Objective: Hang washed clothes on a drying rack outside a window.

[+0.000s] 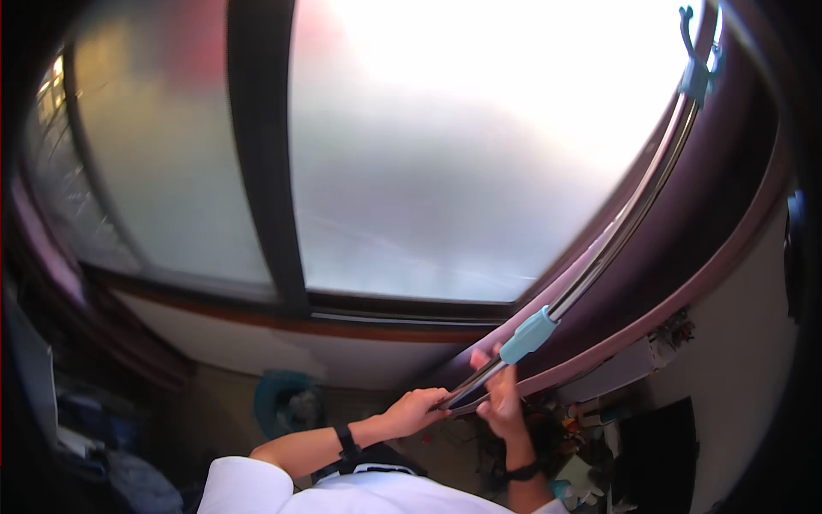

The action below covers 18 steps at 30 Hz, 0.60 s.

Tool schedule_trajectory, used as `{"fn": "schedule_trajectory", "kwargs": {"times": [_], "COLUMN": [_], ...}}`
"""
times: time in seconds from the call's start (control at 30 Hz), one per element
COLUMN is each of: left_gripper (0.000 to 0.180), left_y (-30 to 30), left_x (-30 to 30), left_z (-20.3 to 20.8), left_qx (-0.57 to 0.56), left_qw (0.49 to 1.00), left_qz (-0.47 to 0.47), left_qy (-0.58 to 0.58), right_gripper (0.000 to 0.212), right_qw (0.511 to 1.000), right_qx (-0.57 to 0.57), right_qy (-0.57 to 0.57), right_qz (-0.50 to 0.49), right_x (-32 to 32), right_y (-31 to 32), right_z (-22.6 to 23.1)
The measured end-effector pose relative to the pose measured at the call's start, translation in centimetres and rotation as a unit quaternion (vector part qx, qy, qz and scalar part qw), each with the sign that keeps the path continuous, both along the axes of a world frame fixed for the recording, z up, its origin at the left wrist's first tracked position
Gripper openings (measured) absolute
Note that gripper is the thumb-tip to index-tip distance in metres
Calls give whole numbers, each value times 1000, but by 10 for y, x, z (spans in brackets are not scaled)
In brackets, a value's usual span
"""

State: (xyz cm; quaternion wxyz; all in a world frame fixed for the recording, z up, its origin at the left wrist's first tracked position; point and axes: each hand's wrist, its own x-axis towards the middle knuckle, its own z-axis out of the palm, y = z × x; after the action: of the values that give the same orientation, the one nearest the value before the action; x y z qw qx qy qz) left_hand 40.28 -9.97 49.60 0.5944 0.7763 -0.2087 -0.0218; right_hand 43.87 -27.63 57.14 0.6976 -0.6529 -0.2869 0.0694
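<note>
A long metal telescopic pole [591, 276] slants from the lower middle to the upper right. It has a turquoise collar [529, 336] partway along and a turquoise forked hook head [697, 79] at its far end. My left hand [418, 413] is closed round the pole's lower end. Just below the collar, my right hand [507, 403] is behind the pole, its fingers and thumb apart and slightly blurred. The pole crosses in front of that palm; whether the palm touches it is unclear. Beside the pole hangs a purple curtain [676, 231].
Ahead stands a frosted window [428, 206] with a dark frame [261, 154] and a brown sill [385, 328]. A teal tub [272, 411] is on the floor below. Assorted clutter [582, 424] and a black panel [655, 454] are at the lower right.
</note>
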Motion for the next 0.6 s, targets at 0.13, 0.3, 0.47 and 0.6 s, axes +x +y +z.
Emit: {"fn": "schedule_trajectory", "kwargs": {"times": [0.13,0.3,0.47,0.6], "left_gripper": [22,51,48,47], "left_y": [13,42,75,65], "left_x": [-25,-91,-230,-359], "left_z": [-40,-99,-191,-201], "left_qx": [67,99,51,123], "left_qw": [994,958,865,789], "left_qz": [64,234,367,406], "left_qy": [62,130,337,445], "right_gripper": [47,27,26,29], "right_qw": [982,987,982,968], "right_qx": [150,105,-154,-240], "right_qy": [116,116,104,58], "right_qz": [27,48,35,36], "right_x": [20,16,19,16], "right_y": [53,118,158,171], "right_z": [12,-76,-212,-292]}}
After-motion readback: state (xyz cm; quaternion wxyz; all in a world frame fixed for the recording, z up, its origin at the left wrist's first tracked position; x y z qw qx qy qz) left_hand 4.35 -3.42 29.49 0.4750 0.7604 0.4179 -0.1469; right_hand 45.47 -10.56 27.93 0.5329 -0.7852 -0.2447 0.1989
